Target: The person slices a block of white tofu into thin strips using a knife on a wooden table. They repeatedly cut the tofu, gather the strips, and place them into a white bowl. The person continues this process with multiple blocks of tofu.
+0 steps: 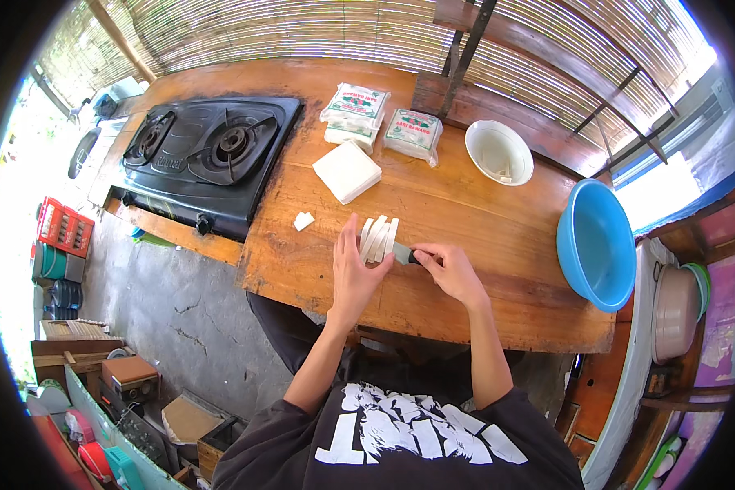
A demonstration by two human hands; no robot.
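Observation:
My left hand [356, 263] spans a group of cut white strips [378, 239], with the thumb on their near right side and the fingers along their left. The strips look like cut wrapper sheets and lean slightly apart at their far ends. In my right hand [446, 269] is a knife [404, 253] by its black handle; the blade lies beside the strips, its tip hidden behind the left thumb and the strips. Beyond the hands sits a stack of square white sheets [347, 171]. Small white offcuts [304, 220] lie left of the strips.
Plastic packs of white sheets [355, 105] and another pack [413, 133] stand at the back. A white bowl [499, 150] holds a few white pieces. The blue basin [597, 245] stands at the table's right end, a black two-burner gas stove [211, 159] at the left.

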